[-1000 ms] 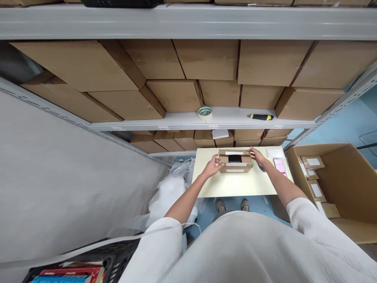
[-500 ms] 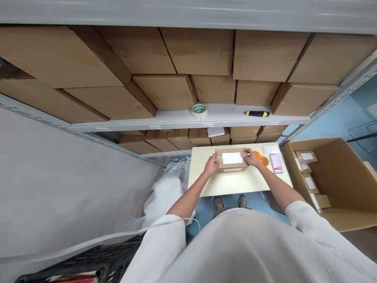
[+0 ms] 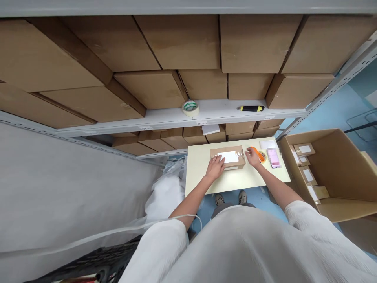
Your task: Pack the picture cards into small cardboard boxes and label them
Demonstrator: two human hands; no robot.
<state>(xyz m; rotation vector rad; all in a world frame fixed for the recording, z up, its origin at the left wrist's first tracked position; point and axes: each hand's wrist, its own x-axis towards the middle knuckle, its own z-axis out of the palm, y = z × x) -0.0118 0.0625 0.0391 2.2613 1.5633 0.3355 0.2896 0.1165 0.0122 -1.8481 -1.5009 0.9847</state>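
A small brown cardboard box (image 3: pixel 242 154) with a white label on top and clear tape at its end lies on the cream table (image 3: pixel 196 173). My left hand (image 3: pixel 216 166) rests on top of the box, fingers spread over the label's left part. To the right of the box, my right hand (image 3: pixel 252 157) has its fingers bent at the left end of an orange tape dispenser (image 3: pixel 258 154). That hand partly covers the dispenser's end, and it appears closed on it. A roll of tape (image 3: pixel 263 157) sits at the dispenser.
A phone (image 3: pixel 274 158) with a pink screen and a white sheet (image 3: pixel 267 144) lie on the table's right. Beside it stands a large open carton (image 3: pixel 347 173) holding several labelled boxes. The shelf (image 3: pixel 218 108) carries cartons, a tape roll (image 3: pixel 190 108) and a cutter (image 3: pixel 251 108).
My left hand has moved from the box's left end onto its label. My right hand has left the box's right end and shifted right to the tape dispenser. The view has tilted slightly.
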